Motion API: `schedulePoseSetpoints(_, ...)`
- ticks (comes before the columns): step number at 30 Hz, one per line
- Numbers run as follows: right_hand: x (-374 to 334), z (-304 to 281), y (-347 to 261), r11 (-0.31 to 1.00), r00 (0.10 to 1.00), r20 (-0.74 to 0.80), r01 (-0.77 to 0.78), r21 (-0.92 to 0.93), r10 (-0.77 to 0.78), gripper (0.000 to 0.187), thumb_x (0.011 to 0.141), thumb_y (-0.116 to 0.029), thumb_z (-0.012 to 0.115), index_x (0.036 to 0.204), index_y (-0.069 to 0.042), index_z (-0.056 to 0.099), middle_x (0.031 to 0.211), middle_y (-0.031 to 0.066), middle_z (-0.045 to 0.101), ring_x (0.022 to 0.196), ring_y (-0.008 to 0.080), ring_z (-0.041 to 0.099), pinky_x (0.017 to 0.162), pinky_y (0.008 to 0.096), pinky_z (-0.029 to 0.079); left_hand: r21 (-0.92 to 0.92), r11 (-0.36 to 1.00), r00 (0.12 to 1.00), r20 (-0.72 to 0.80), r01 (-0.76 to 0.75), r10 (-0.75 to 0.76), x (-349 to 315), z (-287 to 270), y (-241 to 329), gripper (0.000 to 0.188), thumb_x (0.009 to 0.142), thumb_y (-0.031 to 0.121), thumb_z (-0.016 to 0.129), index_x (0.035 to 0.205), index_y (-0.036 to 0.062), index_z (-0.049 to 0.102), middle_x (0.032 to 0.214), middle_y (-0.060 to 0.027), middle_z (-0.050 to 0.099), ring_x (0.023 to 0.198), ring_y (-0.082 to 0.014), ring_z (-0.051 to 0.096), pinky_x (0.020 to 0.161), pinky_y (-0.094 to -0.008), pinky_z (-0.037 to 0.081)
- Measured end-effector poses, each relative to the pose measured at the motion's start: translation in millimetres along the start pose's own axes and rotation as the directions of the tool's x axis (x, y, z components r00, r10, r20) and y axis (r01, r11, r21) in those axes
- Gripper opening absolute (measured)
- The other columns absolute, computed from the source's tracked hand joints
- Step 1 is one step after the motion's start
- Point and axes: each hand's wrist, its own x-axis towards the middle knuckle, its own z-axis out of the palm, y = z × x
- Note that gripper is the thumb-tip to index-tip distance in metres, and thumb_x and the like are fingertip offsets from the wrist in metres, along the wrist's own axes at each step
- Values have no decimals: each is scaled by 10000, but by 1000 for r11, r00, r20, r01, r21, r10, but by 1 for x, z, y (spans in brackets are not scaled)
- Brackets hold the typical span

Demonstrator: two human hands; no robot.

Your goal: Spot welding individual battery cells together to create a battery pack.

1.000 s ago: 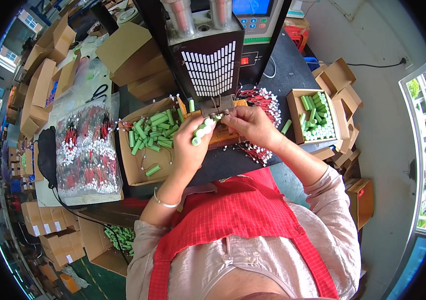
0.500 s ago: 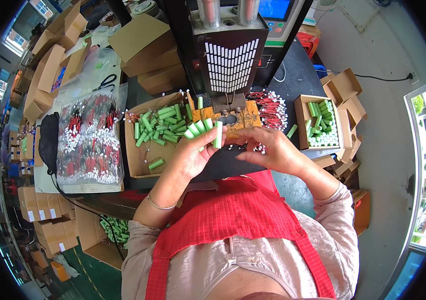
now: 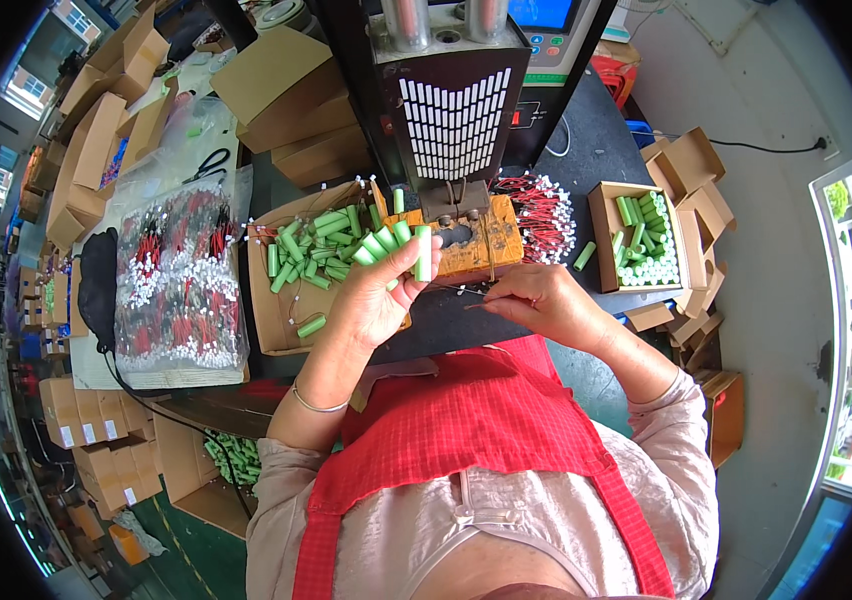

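on the far left of the counter lies a clear bag of red-wired leads, full and sealed as far as one can see. just right of it an open cardboard tray holds a loose heap of green cells, so by the look of it plenty of stock is left to work through.

the left hand is raised over the near right corner of that tray, palm toward the camera, its grip closed around a fanned row of green cells in hand; one cell stands upright at the fingertips, touching or just short of the wooden jig under the dark machine head.

right of the jig sits a pile of loose red leads. the right hand rests near the counter's front edge, its grip pinched shut on a thin wire lead that points left toward the jig.

further right, a small box holds green cells stacked in neat rows, likely the finished share; it looks partly filled, much less than the heap waiting. one stray cell lies just left of that box.
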Motion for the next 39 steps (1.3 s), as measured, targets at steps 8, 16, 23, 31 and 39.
schedulePoseSetpoints(8,11,27,23,981,814,-565,31,-192,-136,110,734,-7,650,790,-19,557,715,83,586,626,225,582,548,296,465,595,760,963,106,-261,248,8,4,-8,237,759,2,666,984,-36,601,919,-96,643,794,-134,613,706,-241,508)
schedulePoseSetpoints(16,27,39,30,998,826,-562,-50,-26,27,75,753,7,624,808,-14,578,701,70,593,641,169,594,585,259,464,831,193,776,368,-521,512,26,2,-13,188,747,42,682,914,-12,614,758,-75,625,646,-111,570,593,-245,457)
schedulePoseSetpoints(23,34,36,32,999,820,-572,-35,-33,10,92,735,-27,652,792,-18,581,703,95,585,641,221,596,573,288,465,832,179,766,371,-525,524,31,6,-13,176,752,48,669,916,9,618,764,-82,622,656,-148,581,608,-265,459)
schedulePoseSetpoints(31,31,37,31,999,856,-515,39,-15,-41,112,745,-59,662,833,-29,600,730,93,588,668,239,592,588,313,474,850,151,768,362,-505,528,27,4,-11,175,750,50,682,915,20,631,757,-38,622,686,-79,555,611,-231,448)
schedulePoseSetpoints(39,-9,-50,84,904,852,-477,-359,-232,216,93,765,-7,613,857,0,611,803,106,603,743,233,606,654,301,485,846,419,702,-77,-330,708,-2,-65,38,237,774,40,664,1006,-1,633,955,-62,619,874,-109,568,791,-231,450)
